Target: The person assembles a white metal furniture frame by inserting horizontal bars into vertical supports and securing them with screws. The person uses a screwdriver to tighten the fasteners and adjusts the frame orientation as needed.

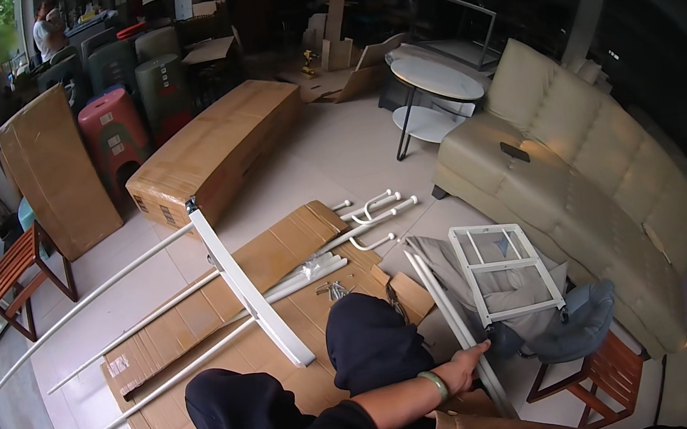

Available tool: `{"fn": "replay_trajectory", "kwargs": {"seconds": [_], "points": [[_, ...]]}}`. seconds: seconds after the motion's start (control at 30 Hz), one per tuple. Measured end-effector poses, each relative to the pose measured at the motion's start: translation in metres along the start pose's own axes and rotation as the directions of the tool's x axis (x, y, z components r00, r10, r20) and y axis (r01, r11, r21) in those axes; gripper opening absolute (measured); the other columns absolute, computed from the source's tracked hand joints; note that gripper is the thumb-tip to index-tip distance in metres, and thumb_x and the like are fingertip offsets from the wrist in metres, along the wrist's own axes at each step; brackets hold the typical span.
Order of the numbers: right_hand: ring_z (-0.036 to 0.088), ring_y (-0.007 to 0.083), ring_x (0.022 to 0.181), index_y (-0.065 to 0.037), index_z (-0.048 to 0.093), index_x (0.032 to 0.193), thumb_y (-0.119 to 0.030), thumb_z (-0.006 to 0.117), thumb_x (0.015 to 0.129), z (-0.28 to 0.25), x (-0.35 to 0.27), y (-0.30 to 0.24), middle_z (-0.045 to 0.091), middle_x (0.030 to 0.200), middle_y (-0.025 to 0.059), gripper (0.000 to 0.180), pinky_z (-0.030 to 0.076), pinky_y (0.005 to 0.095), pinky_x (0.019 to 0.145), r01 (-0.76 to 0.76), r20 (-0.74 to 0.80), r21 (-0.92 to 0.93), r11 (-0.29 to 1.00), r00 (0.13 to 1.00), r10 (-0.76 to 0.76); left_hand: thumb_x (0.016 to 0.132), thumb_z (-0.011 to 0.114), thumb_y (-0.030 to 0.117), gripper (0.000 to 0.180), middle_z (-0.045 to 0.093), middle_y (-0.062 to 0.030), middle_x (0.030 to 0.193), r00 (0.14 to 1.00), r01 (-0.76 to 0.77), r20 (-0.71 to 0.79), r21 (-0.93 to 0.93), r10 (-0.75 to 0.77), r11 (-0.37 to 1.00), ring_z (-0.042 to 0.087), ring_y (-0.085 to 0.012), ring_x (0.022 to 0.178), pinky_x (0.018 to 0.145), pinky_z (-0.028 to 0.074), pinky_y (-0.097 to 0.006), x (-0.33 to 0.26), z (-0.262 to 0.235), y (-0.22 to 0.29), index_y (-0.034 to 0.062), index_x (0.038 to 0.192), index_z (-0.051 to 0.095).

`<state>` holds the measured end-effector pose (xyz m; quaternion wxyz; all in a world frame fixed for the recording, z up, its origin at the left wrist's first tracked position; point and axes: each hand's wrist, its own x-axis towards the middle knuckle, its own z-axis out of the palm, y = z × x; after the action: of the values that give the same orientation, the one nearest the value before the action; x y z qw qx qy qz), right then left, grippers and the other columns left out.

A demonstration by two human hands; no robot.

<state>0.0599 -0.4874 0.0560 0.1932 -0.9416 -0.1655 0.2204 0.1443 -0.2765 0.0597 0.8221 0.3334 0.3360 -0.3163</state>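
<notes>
Head view: right of lower centre, white tubes (437, 299) are pinched in the grip of the left hand (465, 369); if they are swung rightward, the nearby white frame (504, 265) could be knocked.

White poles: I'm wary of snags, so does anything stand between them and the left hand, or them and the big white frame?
Nothing visible separates the left hand from the poles; it holds them. Between the poles and the frame, the right knee stands in the way, with screws lying just beyond it.
</notes>
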Motion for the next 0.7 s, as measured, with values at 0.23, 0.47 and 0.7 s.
{"fn": "replay_trajectory", "kwargs": {"seconds": [0.23,0.47,0.7], "points": [[0.064,0.0359,0.074,-0.002,0.058,0.087,-0.028,0.067,0.072,-0.044,-0.035,0.018,0.063,0.075,0.017,0.032,0.051,0.0437,0.063,-0.029,0.002,-0.065,0.997,1.0,0.029,0.08,0.071,0.041,0.043,0.06,-0.004,0.106,0.972,-0.132,0.171,-0.181,0.163,0.975,0.056,-0.0217,0.102,0.083,0.045,-0.046,-0.017,0.003,0.022,0.0144,0.11,0.057],[0.064,0.0353,0.073,-0.002,0.057,0.087,-0.029,0.068,0.072,-0.122,-0.028,0.022,0.063,0.073,0.0158,0.033,0.051,0.0428,0.063,0.12,-0.026,-0.285,0.951,0.991,-0.133,0.091,0.059,0.022,0.017,0.06,-0.0062,0.077,0.696,-0.6,0.081,-0.48,0.713,0.64,0.062,-0.0209,0.074,0.069,0.055,-0.036,-0.121,-0.013,0.115,0.0068,0.088,0.053],[0.059,0.037,0.065,-0.005,0.05,0.069,-0.016,0.068,0.06,-0.167,0.1,-0.119,0.057,0.066,0.014,0.023,0.047,0.0468,0.056,0.713,-0.294,-0.367,0.597,0.52,-0.802,0.09,0.062,0.029,0.026,0.052,-0.0029,0.065,0.093,-0.892,-0.376,-0.443,0.922,-0.091,0.053,-0.0143,0.059,0.059,0.047,-0.03,-0.304,-0.094,0.166,0.0096,0.081,0.048]]}}
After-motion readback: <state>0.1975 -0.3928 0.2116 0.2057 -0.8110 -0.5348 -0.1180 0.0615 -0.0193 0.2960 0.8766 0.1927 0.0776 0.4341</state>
